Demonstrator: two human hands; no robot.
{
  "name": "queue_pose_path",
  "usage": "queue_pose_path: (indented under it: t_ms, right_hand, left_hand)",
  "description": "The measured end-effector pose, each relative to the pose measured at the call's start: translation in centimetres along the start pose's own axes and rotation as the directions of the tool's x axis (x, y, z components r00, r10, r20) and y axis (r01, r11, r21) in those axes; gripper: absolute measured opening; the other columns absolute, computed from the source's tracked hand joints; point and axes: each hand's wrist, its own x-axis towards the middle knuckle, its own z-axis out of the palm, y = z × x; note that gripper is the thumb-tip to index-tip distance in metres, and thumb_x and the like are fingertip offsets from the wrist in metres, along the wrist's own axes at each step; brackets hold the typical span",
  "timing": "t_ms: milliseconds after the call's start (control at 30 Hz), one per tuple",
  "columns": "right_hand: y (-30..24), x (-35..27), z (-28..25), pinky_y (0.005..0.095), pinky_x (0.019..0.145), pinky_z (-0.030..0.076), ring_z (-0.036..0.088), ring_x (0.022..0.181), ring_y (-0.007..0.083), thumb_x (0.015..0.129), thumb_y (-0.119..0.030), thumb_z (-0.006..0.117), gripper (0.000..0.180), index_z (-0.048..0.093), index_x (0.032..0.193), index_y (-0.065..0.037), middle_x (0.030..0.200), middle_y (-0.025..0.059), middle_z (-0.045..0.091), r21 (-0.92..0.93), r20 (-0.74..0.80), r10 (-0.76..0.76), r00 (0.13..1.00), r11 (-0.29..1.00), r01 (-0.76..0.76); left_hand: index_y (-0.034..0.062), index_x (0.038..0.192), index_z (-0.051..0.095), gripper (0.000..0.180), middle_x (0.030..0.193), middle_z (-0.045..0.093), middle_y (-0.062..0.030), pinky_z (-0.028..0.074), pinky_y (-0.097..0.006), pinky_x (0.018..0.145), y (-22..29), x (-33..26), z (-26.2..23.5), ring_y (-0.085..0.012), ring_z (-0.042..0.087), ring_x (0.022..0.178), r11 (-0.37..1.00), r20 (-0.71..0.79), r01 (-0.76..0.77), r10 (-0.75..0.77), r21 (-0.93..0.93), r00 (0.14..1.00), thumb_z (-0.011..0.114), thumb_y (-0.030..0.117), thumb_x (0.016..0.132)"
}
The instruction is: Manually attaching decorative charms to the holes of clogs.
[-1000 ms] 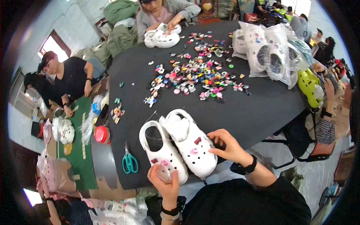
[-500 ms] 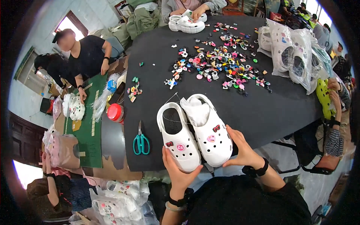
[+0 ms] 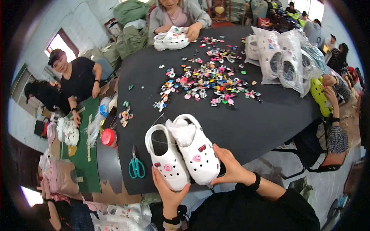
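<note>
A pair of white clogs lies side by side at the table's near edge, toes toward me. My left hand (image 3: pixel 171 192) is wrapped round the toe of the left clog (image 3: pixel 174 176), thumb and fingers on its sides. In the same way my right hand (image 3: pixel 230 166) grips the toe end of the right clog (image 3: pixel 204 165). Each clog carries a pink round charm and a dark red bow-like charm. White stuffing (image 3: pixel 182 134) fills the right clog's opening, and a thin loop of cord (image 3: pixel 158 119) runs across the pair.
Teal-handled scissors (image 3: pixel 136 168) lie left of the clogs, near a red-lidded jar (image 3: pixel 109 137). A pile of colourful charms (image 3: pixel 216 79) spreads over the black table (image 3: pixel 266 127). Bagged clogs (image 3: pixel 283 57) stand at the right. Co-workers handle a white clog (image 3: pixel 171 39) and a lime-green one (image 3: pixel 320 98).
The whole view has shifted, so the table and clogs appear lower and further left. Both hands keep their hold on the clogs. The co-worker at left has raised their head.
</note>
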Motion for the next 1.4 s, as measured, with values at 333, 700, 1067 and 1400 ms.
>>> queue_pose_path:
  t_ms: [333, 700, 1067, 1400]
  right_hand:
    - [0.7, 1.8, -4.7, 0.0423, 0.106, 0.039, 0.048, 0.127, 0.0356, 0.080, -0.037, 0.075, 0.079, 0.040, 0.140, 0.000, 0.140, 0.0223, 0.046, 0.050, 0.128, -0.129, 0.983, 0.991, 0.123]
    - [3.4, 1.3, -3.7, 0.0356, 0.079, 0.052, 0.065, 0.088, 0.0248, 0.083, -0.012, 0.070, 0.018, 0.069, 0.100, -0.008, 0.095, 0.0075, 0.068, -0.043, -0.203, -0.088, 0.975, 0.996, 0.080]
    - [3.3, 2.0, -3.7, 0.0358, 0.076, 0.052, 0.065, 0.085, 0.0255, 0.079, -0.008, 0.071, 0.014, 0.070, 0.092, -0.006, 0.091, 0.0083, 0.068, -0.078, -0.209, -0.100, 0.973, 0.993, 0.085]
    - [3.2, 1.8, -3.6, 0.0355, 0.073, 0.052, 0.064, 0.085, 0.0261, 0.077, -0.006, 0.072, 0.013, 0.071, 0.090, -0.006, 0.091, 0.0089, 0.067, -0.128, -0.219, -0.071, 0.973, 0.991, 0.043]
  left_hand:
    - [-0.0026, 0.143, 0.032, 0.095, 0.148, 0.031, -0.0225, 0.025, -0.047, 0.111, 2.7, 3.2, -3.5, -0.0387, 0.029, 0.137, 0.987, -0.076, -0.096, 0.106, 0.126, 0.991, 0.082, 0.023, 0.066]
    - [0.0050, 0.120, 0.056, 0.043, 0.100, 0.058, -0.0177, 0.045, -0.041, 0.080, 6.0, 14.8, -3.9, -0.0355, 0.057, 0.095, 0.970, 0.609, -0.241, 0.184, 0.013, 0.771, 0.069, 0.025, 0.084]
    - [0.0059, 0.111, 0.065, 0.048, 0.087, 0.069, -0.0176, 0.051, -0.035, 0.066, 4.7, 17.2, -2.5, -0.0289, 0.068, 0.068, 0.983, 0.756, -0.181, 0.120, -0.001, 0.644, 0.064, 0.047, 0.087]
    - [0.0091, 0.071, 0.063, 0.029, 0.056, 0.054, -0.0079, 0.044, -0.037, 0.049, 9.9, 8.2, -4.1, -0.0244, 0.058, 0.052, 0.803, 0.380, -0.543, 0.436, 0.245, 0.816, 0.074, 0.036, 0.076]
